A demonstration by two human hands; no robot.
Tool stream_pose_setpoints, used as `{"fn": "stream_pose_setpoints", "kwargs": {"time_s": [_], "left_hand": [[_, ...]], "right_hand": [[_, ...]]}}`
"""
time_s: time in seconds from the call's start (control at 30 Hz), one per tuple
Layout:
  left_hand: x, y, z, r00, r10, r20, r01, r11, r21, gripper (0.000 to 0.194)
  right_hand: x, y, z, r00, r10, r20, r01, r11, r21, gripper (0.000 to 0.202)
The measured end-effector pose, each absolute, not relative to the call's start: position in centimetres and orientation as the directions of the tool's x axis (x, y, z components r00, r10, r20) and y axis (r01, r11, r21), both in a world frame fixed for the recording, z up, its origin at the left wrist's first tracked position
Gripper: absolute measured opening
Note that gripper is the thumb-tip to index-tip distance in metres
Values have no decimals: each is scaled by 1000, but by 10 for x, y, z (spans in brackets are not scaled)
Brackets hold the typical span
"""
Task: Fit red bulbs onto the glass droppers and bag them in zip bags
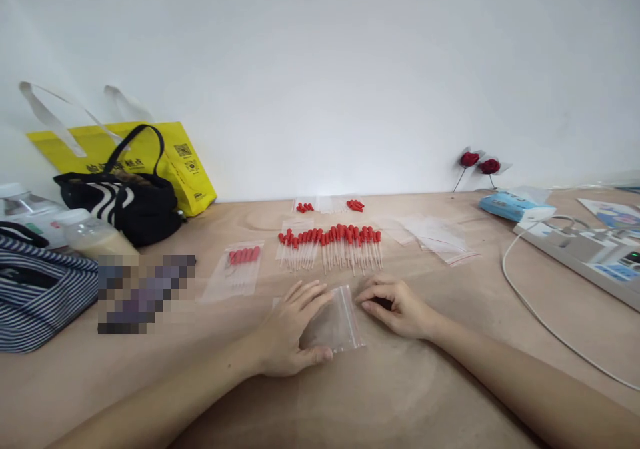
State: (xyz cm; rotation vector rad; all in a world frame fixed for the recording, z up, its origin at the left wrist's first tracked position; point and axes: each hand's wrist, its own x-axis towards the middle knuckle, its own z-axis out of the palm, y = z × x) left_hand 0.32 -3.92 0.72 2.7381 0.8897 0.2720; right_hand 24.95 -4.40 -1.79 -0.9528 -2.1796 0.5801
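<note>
My left hand rests on a clear zip-lock bag on the table, fingers spread and thumb apart at the near edge. The bag lies flat, its zip strip on the right side. My right hand is just right of that strip, fingers loosely curled, with a gap between thumb and index finger and nothing visible in it. Beyond both hands lies a row of droppers with red bulbs and clear tubes pointing toward me. Left of them, a filled zip-lock bag holds several red-bulbed droppers.
More bags with red-bulbed droppers lie near the wall. Flat zip-lock bags are stacked right of the row. A tissue pack, power strip and white cable are right; a yellow bag and striped pouch left.
</note>
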Motion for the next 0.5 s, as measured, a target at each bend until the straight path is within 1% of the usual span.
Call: {"fn": "stream_pose_setpoints", "kwargs": {"time_s": [0.1,0.23,0.33,0.5], "left_hand": [[1,-43,5,791,612,28,574,-756,314,65],[6,-44,8,778,628,0,596,-737,319,66],[8,-43,8,772,636,-2,601,-728,330,67],[10,-41,5,775,632,11,589,-727,353,70]], "right_hand": [[249,-45,-17,-580,698,420,432,701,-568,18],[248,-47,-16,-620,643,449,387,749,-538,21],[248,-50,-12,-675,598,432,376,783,-495,24],[248,-54,-6,-804,493,332,332,836,-437,48]]}}
